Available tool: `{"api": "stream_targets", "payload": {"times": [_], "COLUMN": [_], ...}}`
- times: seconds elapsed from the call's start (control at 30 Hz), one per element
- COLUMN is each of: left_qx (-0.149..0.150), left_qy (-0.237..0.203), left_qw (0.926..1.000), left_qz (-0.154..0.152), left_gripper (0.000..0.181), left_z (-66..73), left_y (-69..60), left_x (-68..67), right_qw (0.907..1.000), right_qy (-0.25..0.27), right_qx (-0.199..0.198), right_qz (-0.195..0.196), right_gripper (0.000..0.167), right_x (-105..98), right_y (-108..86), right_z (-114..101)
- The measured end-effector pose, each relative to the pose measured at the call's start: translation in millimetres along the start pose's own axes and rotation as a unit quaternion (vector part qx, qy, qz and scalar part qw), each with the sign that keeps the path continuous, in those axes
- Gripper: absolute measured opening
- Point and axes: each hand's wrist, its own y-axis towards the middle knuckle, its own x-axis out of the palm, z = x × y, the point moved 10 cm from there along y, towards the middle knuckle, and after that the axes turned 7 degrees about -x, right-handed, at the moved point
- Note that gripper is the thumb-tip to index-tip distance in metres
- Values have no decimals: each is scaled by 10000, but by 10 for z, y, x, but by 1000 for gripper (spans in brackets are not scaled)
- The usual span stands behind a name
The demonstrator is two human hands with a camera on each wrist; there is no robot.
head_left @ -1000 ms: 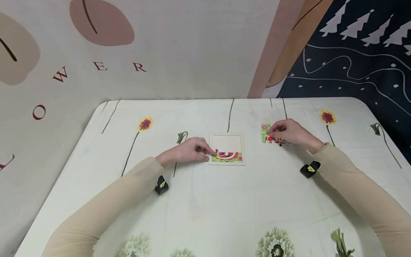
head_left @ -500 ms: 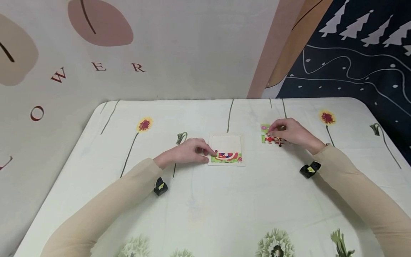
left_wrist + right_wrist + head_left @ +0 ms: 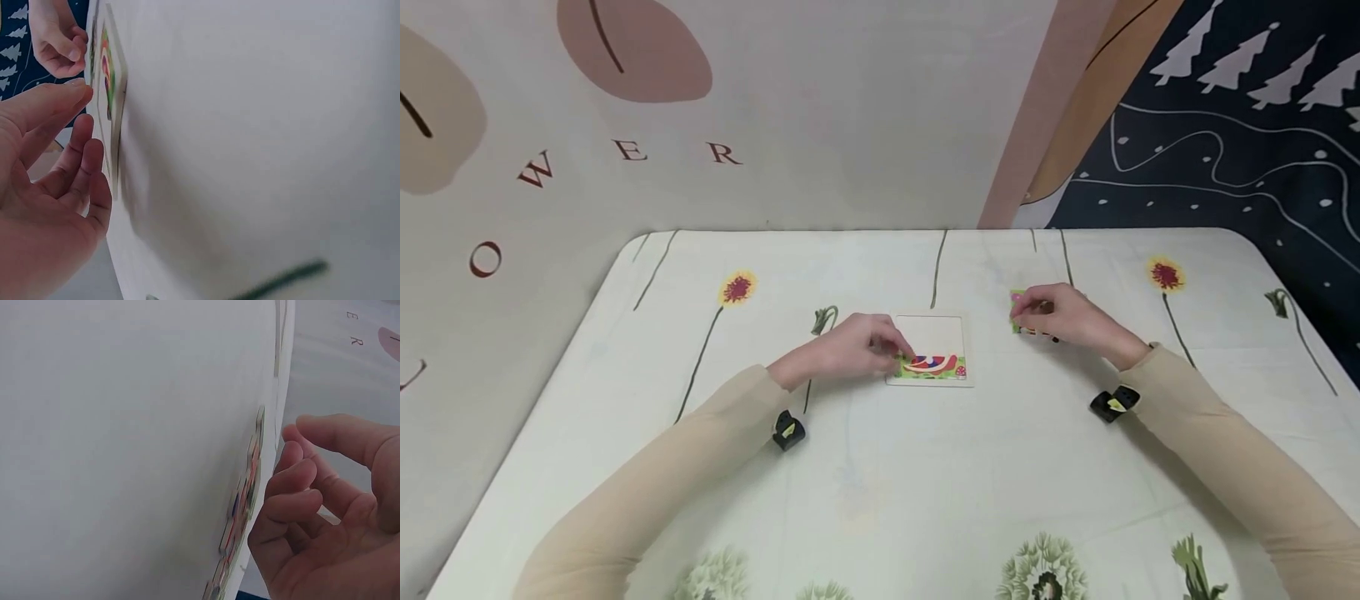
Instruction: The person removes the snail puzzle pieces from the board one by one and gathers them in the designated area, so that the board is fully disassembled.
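With relaxed, unburdened fingers my left hand [image 3: 850, 348] spans the left edge of the square puzzle board [image 3: 931, 335], mid-frame, its lower part filled, while right of centre my loosely curled, ungrasping right hand [image 3: 1063, 315] hovers over loose pieces [image 3: 235, 512], before the tree-printed backdrop [image 3: 1232, 150], upper right.

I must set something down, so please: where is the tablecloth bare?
Wide patch: tablecloth in front of the puzzle frame, between left sleeve and right sleeve. Narrower gap: between frame and loose pieces. Crowded: frame's left edge, by left hand, and pieces under right hand.
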Motion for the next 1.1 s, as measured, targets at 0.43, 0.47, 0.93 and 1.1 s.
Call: {"api": "stream_targets", "payload": {"times": [0.43,0.47,0.93,1.1], "left_qx": [60,84,369,433], "left_qy": [-428,-420,88,95], "left_qw": [9990,9991,9986,9977], "left_qz": [75,58,-358,-516], "left_gripper": [23,23,28,27], "left_z": [80,87,135,118], "left_y": [218,235,391,408], "left_x": [61,68,185,212], "right_qw": [9994,9992,9954,9928], "right_qy": [32,56,265,451], "right_qx": [-340,-372,-782,-877], "right_qz": [-114,-139,-483,-681], "right_gripper": [12,11,12,16], "right_x": [175,191,396,485], "right_y": [-7,-5,26,37], "right_z": [-172,-179,-353,-405]}}
